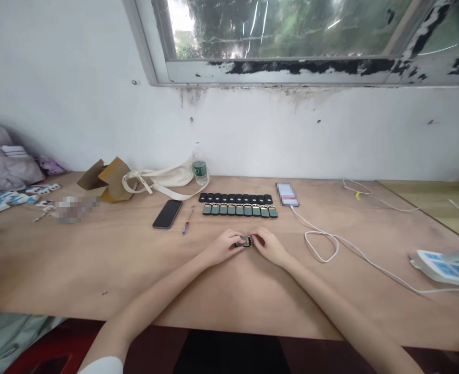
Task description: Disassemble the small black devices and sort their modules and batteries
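My left hand [226, 246] grips a small dark electronic device [246, 241], thumb and fingers closed about its left part. Its greyish face, a yellow strip and a round-edged end show. At that end my right hand [269, 245] has its fingers curled together against the device; the exact fingertip contact is too small to make out. Beyond the hands lies a row of several similar dark pieces with grey-green screens [239, 210]. Behind it runs a row of several black covers [239, 198], each with a light spot. A small screwdriver [187, 223] lies left of the rows.
Left of the screwdriver is a black phone [167, 214]; another phone [287, 194] has a white cable [342, 240] running right. A water bottle [200, 169], cream strap bag [167, 179] and brown paper bag [116, 179] stand near the wall. A white-blue box [445, 267] sits right.
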Tool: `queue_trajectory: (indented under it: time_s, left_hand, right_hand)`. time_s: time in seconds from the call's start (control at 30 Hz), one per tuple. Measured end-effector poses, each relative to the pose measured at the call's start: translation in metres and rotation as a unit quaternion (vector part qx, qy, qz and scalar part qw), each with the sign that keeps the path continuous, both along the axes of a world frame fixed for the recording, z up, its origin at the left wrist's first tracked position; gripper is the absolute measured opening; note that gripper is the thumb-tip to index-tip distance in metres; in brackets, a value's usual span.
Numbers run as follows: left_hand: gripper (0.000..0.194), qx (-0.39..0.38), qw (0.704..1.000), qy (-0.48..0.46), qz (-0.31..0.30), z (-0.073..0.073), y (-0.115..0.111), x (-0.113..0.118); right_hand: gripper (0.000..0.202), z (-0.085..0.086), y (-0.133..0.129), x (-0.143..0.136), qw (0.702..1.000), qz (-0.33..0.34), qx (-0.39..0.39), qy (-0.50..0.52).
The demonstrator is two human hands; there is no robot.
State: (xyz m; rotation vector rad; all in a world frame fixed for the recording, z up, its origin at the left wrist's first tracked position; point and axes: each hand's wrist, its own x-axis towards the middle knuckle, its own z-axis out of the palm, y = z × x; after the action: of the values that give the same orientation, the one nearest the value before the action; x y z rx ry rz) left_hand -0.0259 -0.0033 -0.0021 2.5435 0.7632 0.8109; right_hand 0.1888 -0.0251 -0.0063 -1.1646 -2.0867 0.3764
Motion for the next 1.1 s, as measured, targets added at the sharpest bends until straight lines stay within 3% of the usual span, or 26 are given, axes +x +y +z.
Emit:
queue_trajectory:
  time_s: [0.27, 0.6, 0.9, 1.1]
  left_hand:
    - [0.018, 0.005, 0.999, -0.035, 0.003, -0.005, -0.005, -0.004]
    - [0.02, -0.013, 0.999, -0.05, -0.003, -0.011, -0.002, -0.006]
    - [0.02, -0.01, 0.999, -0.03, 0.005, -0.007, -0.003, -0.005]
    - [0.02, 0.0, 1.0, -0.022, 0.007, -0.01, -0.004, -0.003]
  right_hand:
    - [0.02, 0.001, -0.006, -0.004, 0.998, 0.047, -0.02, 0.035]
    - [0.029, -0.005, -0.005, 0.002, 0.996, 0.078, -0.022, -0.021]
    - [0.019, 0.003, -0.007, -0.013, 0.998, 0.034, -0.035, 0.04]
    - [0.027, -0.003, 0.003, -0.017, 0.995, -0.005, -0.057, 0.083]
